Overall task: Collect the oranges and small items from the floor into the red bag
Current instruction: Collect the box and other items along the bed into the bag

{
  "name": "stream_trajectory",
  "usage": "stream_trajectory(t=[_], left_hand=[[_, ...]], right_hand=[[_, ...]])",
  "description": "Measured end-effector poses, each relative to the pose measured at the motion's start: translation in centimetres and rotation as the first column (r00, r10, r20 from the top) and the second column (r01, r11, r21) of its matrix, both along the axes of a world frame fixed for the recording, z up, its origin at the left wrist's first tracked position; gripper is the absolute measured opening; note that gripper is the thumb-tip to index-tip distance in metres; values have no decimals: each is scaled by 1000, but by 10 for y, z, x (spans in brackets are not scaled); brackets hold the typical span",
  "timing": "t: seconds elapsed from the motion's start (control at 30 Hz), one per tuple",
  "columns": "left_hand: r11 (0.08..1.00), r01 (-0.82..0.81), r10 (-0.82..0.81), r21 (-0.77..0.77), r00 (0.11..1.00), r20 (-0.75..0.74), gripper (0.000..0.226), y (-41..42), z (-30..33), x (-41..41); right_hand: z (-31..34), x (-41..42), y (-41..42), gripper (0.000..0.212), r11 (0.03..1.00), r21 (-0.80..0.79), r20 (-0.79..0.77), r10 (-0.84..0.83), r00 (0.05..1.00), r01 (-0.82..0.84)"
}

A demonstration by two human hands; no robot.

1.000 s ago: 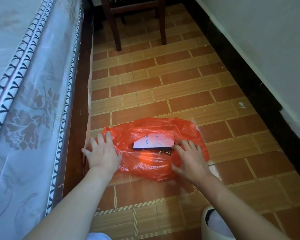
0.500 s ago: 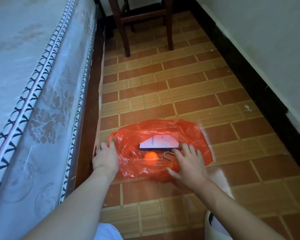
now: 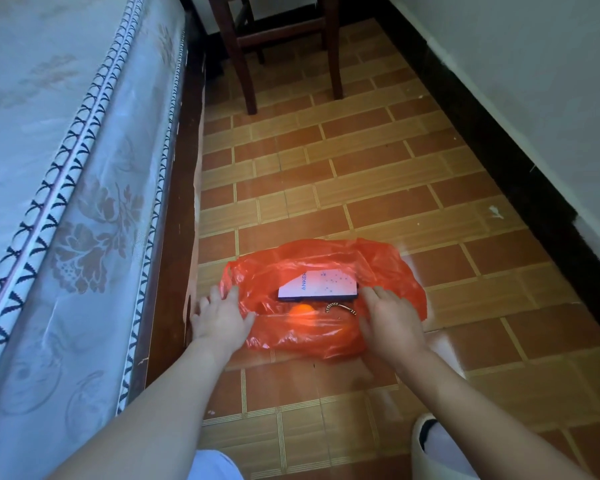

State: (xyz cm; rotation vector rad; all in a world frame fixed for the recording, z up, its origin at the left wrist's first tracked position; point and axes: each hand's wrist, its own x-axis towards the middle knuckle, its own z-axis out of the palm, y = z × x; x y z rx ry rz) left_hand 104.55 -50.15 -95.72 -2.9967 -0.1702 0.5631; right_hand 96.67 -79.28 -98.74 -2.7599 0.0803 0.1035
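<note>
Red bag (image 3: 378,268): thin plastic, limp and slippery, lying on the tiled floor (image 3: 378,174) beside the bed (image 3: 66,168). Contents: orange (image 3: 302,309), Anker box (image 3: 317,284), chain (image 3: 342,308) (probably light). Left hand (image 3: 219,320) and right hand (image 3: 390,320) rest flat-fingered on its sides, grasping nothing. Best lifted by the gathered mouth edges.

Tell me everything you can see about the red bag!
The red bag is thin, crinkly, see-through plastic, lying flat on the brick-patterned floor beside the bed. Its mouth gapes open toward the person. Inside show a white Anker box, an orange and a small metal chain. The left hand rests on its left edge, and the right hand rests on its right side, fingers spread.
</note>
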Motion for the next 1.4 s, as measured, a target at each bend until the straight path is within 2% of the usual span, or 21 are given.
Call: stream_trajectory(t=[0.07,0.2,0.33,0.4,0.43,0.47,0.53,0.6,0.7,0.83,0.97,1.1,1.27,1.4], left_hand=[[999,34,-32,-42,998,51,65,-3,0,2],[976,119,-76,-184,971,227,17,-9,6,4],[954,100,-24,-283,965,260,29,-21,13,6],[958,56,5,-280,977,211,54,-26,12,7],[967,28,17,-254,984,175,60,-26,10,7],[978,16,13,-206,990,139,54,-26,10,7],[993,-5,16,-117,996,90,26,-22,11,6],[996,-4,14,-93,994,106,15,-22,17,5],[982,18,17,-186,982,189,9,-34,33,4],[933,109,38,-344,918,394,15,-59,65,2],[860,144,100,-490,893,439,15,-77,110,6],[823,190,77,-535,896,437,18,-87,176,8],[770,208,108,-603,889,444,19,-94,288,6],[760,178,130,-625,901,414,20,-90,387,3]], right_hand=[[9,3,5,36,994,106,8,-27,1000,26],[19,11,19,41,956,287,80,-77,994,52],[20,14,28,42,951,308,170,-87,982,31],[18,15,29,37,964,267,248,-53,967,-15],[18,15,29,34,971,235,291,-29,956,-42],[18,17,28,32,978,200,325,-6,946,-63],[22,20,25,27,985,147,376,34,926,-95],[29,22,19,24,987,126,409,37,912,-96],[40,29,6,25,981,181,403,-15,915,-63],[69,47,-19,22,967,256,361,-84,929,-12],[122,63,-46,17,966,257,340,-117,933,27],[201,66,-63,14,957,286,269,-127,955,46],[318,62,-62,13,916,376,165,-212,963,137],[413,56,-52,15,925,359,146,-185,972,122]])
